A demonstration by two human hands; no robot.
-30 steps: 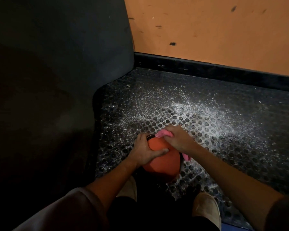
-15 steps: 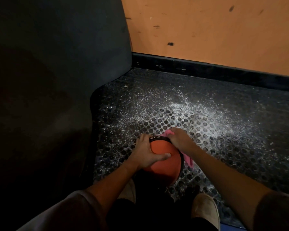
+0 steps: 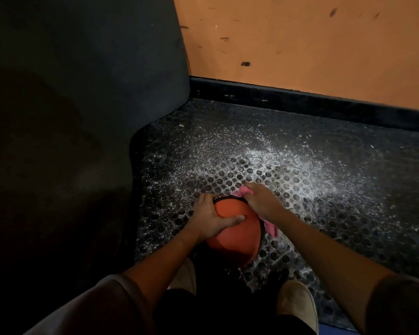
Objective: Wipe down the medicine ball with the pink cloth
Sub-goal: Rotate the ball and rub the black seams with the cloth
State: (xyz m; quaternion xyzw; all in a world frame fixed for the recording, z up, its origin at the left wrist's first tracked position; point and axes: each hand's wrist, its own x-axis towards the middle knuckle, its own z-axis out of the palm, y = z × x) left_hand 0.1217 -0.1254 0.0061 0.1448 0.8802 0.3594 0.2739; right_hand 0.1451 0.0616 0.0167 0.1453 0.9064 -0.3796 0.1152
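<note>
An orange medicine ball (image 3: pixel 235 240) with a black band sits on the studded rubber floor mat (image 3: pixel 324 189) just in front of my feet. My left hand (image 3: pixel 214 217) grips its upper left side, fingers curled over the far edge and thumb stretched across the top. My right hand (image 3: pixel 260 200) holds the pink cloth (image 3: pixel 270 226) against the ball's upper right side. One end of the cloth sticks out beyond my fingers at the far side, the other hangs below my wrist. The far side of the ball is hidden.
A large dark padded block (image 3: pixel 82 117) fills the left. An orange wall (image 3: pixel 300 44) with a black baseboard (image 3: pixel 300 100) closes the back. White dust is scattered over the mat. My two shoes (image 3: pixel 298 303) stand just behind the ball.
My right hand with the cloth has slid a little down and right on the ball. My left hand keeps its hold on the ball.
</note>
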